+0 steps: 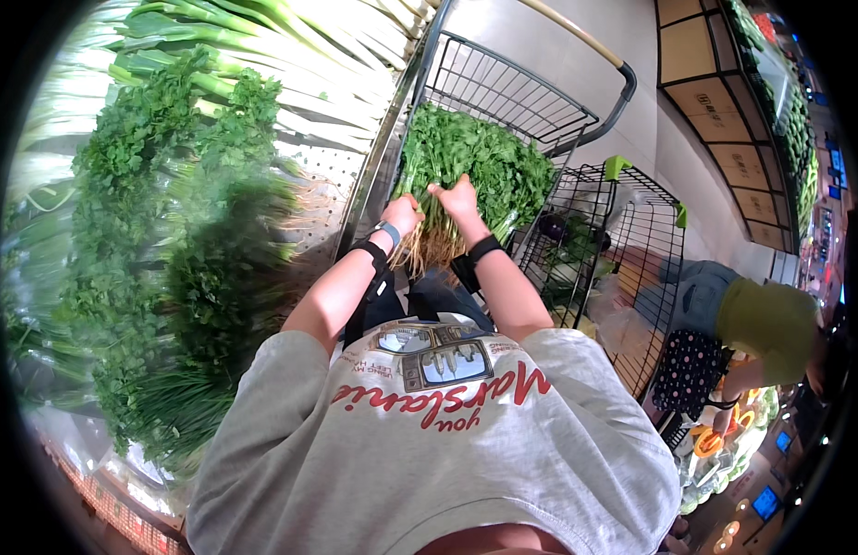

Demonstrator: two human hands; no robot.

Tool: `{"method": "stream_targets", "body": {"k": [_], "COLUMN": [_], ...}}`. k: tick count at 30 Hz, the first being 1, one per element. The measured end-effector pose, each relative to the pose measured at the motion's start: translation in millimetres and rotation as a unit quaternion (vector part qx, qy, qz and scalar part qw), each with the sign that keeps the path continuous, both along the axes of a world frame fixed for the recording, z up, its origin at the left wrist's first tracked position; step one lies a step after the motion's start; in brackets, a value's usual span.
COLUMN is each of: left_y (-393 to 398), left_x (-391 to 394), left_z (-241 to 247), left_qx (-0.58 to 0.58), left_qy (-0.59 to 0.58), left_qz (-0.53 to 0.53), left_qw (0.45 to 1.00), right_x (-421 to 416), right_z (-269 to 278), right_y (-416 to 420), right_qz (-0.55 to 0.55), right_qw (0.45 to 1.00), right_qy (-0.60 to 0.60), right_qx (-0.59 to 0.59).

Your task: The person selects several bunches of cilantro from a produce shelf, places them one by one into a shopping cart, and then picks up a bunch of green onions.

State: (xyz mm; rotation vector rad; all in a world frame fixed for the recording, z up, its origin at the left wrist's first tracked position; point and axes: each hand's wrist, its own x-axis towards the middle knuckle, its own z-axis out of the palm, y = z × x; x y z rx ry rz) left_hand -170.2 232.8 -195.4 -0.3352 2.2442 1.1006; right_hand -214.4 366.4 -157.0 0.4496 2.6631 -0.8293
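A thick heap of leafy green herbs [484, 149], probably coriander or Chinese celery, lies in the wire basket of a shopping cart [512, 76]. Pale stems and long brown roots [418, 253] hang towards me. My left hand [404, 214] grips stems at the heap's left side, just above the roots. Close beside it, my right hand [458, 198] holds stems too, its fingers partly hidden among them. Both wrists wear dark bands, and the left also has a watch-like band.
At left, a display shelf [318, 156] bears more rooted herb bunches [186, 229] and leeks [318, 76]. On the right stand a second wire cart [609, 229] with bagged produce, cardboard-fronted vegetable stands [720, 125], and a person in a yellow-green top [762, 329].
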Motion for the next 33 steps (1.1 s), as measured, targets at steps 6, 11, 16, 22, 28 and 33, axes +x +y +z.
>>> {"method": "stream_targets", "body": {"k": [6,11,16,22,28,33], "left_y": [-1,-3,-40,-107,-158,-165], "left_x": [3,0,1,13,0,-10], "left_z": [6,36,128,130,70,62], "left_qx": [0.026,0.220,0.468,0.353,-0.084,-0.209], "left_qy": [0.031,0.148,0.179,0.322,0.387,0.379], "left_qz": [0.006,0.211,0.288,0.408,0.478,0.443], "left_qw": [0.999,0.941,0.816,0.778,0.784,0.785], "right_x": [-7,-20,-10,-30,-59,-59], "right_z": [-20,58,119,126,93,68], "right_y": [-8,9,-25,-117,-206,-247], "right_qz": [0.074,-0.014,0.168,0.370,0.482,0.503], "right_qw": [0.996,0.912,0.907,0.834,0.858,0.852], "right_qy": [0.027,-0.062,-0.035,0.001,0.176,0.131], "right_qx": [0.037,-0.405,-0.384,-0.410,-0.007,0.056]}}
